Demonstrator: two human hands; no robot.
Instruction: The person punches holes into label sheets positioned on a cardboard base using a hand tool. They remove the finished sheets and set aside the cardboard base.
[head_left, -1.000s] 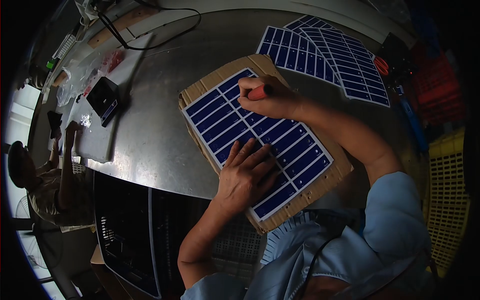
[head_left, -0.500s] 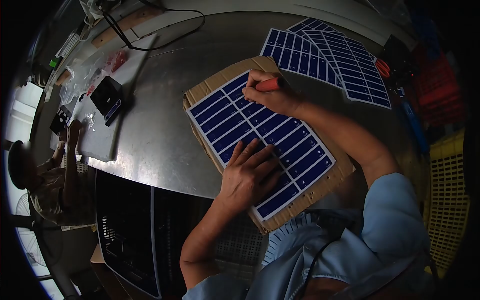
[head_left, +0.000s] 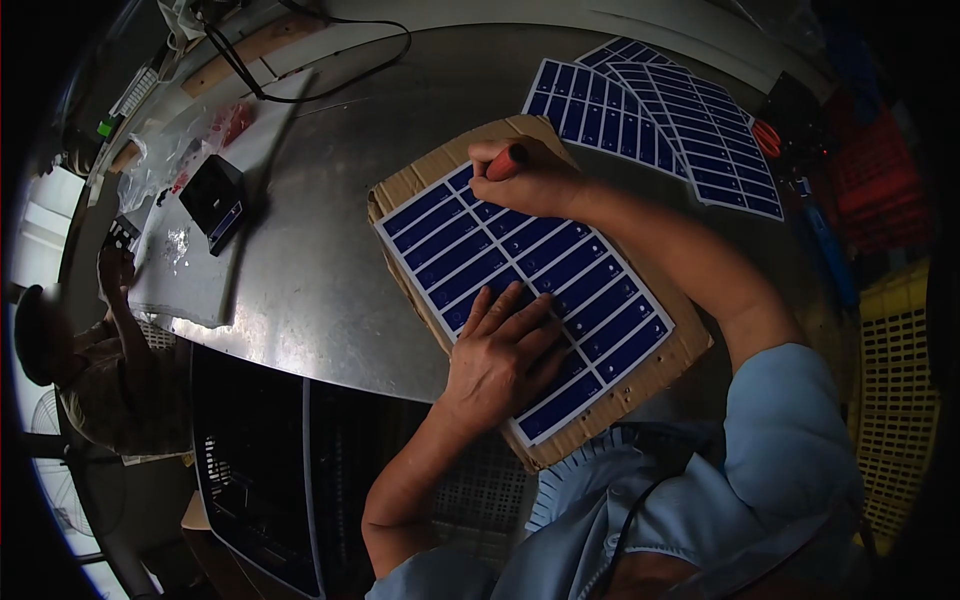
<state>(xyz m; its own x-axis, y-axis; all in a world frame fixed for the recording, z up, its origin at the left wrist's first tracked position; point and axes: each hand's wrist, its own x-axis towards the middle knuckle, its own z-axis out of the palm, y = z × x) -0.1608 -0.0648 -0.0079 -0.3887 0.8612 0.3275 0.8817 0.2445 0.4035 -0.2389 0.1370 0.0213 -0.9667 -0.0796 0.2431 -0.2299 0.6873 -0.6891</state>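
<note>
A sheet of dark blue rectangular labels (head_left: 440,240) with white borders lies on a piece of corrugated cardboard (head_left: 650,376). My left hand (head_left: 500,360) rests flat on the lower middle of the sheet, fingers spread. Near the sheet's upper end, my right hand (head_left: 540,182) is wrapped round a red-handled tool (head_left: 507,163). Its working tip is hidden beneath the hand, so its exact kind does not show. Small pale round spots mark several labels on the right half.
More blue label sheets (head_left: 700,130) overlap at the back right, beside red-handled scissors (head_left: 766,138). A black box-like part (head_left: 212,200) stands on the left of the metal table (head_left: 330,200). A co-worker (head_left: 120,380) works at far left. Yellow crate (head_left: 895,400) at right.
My right hand has shifted slightly left and up the sheet, and the red handle now tilts more upright. My left hand stays nearly in place. The co-worker's arms have moved.
</note>
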